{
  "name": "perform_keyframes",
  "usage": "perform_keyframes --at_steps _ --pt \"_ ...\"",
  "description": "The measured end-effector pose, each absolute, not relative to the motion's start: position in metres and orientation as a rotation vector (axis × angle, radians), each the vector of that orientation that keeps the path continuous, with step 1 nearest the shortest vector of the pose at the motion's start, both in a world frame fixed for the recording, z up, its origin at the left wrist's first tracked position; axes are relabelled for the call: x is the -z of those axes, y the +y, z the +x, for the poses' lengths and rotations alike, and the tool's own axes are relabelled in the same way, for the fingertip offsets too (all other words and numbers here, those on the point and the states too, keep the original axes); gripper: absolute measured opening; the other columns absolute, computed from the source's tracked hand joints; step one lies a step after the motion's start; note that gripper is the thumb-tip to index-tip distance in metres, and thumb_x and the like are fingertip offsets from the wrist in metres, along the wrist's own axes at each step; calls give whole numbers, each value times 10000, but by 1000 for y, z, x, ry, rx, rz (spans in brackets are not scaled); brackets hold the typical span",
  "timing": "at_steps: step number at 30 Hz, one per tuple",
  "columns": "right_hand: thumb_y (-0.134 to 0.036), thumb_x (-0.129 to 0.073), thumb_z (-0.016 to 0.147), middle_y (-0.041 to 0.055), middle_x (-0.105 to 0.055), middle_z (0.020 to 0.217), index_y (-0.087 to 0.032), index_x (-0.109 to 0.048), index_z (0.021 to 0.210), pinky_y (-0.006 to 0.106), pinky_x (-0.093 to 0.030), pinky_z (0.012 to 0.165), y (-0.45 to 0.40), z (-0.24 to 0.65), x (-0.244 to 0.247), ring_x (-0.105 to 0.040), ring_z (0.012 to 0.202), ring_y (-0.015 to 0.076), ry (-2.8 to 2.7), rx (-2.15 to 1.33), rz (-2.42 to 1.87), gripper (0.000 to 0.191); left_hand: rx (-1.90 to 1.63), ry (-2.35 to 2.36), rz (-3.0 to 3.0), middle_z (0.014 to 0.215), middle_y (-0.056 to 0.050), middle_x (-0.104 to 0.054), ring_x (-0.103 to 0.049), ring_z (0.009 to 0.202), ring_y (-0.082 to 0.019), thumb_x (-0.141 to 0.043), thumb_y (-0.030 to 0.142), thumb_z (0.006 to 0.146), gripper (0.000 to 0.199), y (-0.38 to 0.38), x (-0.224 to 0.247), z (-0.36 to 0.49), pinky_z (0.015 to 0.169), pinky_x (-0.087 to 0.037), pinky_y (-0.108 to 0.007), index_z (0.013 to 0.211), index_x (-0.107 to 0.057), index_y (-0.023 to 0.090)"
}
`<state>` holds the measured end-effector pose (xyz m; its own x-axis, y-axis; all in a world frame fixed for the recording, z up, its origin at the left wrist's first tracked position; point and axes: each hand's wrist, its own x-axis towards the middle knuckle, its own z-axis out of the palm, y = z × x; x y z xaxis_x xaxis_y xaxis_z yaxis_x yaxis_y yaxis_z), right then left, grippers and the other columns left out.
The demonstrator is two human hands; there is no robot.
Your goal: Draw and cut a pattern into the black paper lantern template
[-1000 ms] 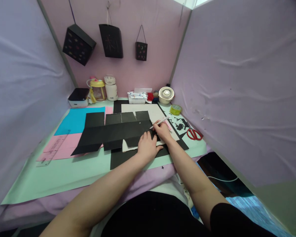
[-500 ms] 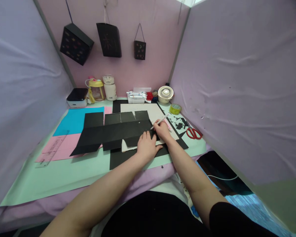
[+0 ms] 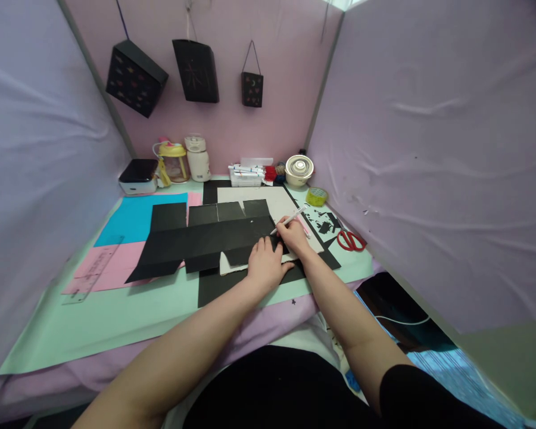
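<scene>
A cut sheet of black card (image 3: 205, 239), with flaps along its upper and lower edges, stretches across the middle of the table. Flat on its right end rests my left hand (image 3: 267, 260), palm down with fingers extended. My right hand (image 3: 293, 233) is closed around a slim white pen-like tool (image 3: 296, 215), tilted with its lower tip at the card just beyond my left fingertips. Whether that tip is a nib or a blade is too small to tell. Under the card's right part lies a pale grey board (image 3: 272, 196). A tiny light spot shows in the card near the tool.
Red-handled scissors (image 3: 351, 241) and black paper scraps (image 3: 325, 226) lie at right, near yellow-green tape (image 3: 317, 196). A clear ruler (image 3: 93, 271) crosses pink paper (image 3: 129, 262) at left, below blue paper (image 3: 138, 217). A pen box (image 3: 246, 176) and bottles (image 3: 198, 161) stand behind.
The lower tip of the white tool has shifted very slightly to the left with my right hand. My left hand stays in place on the card.
</scene>
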<state>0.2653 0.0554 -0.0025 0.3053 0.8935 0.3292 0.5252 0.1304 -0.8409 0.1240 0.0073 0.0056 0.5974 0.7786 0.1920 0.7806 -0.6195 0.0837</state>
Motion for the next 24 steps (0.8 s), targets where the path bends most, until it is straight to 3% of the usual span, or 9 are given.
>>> perform_keyframes --at_steps 12,24 --pt "-226 -484 745 -20 -599 557 -208 -534 618 238 -420 602 55 263 1 -583 602 157 -1348 -361 -1599 138 337 -1357 -2773 1401 -169 -498 -414 1309 -340 -525 614 871 638 8 -3 124 1075 -325 -440 1349 -532 192" --pt "-271 -437 779 -24 -553 575 -217 -507 654 248 -433 670 53 271 0 -538 606 150 -1087 -80 -1421 153 342 -1303 -2749 1466 -223 -430 -404 1334 -373 -529 609 871 697 6 -4 125 1080 -323 -446 1387 -494 141"
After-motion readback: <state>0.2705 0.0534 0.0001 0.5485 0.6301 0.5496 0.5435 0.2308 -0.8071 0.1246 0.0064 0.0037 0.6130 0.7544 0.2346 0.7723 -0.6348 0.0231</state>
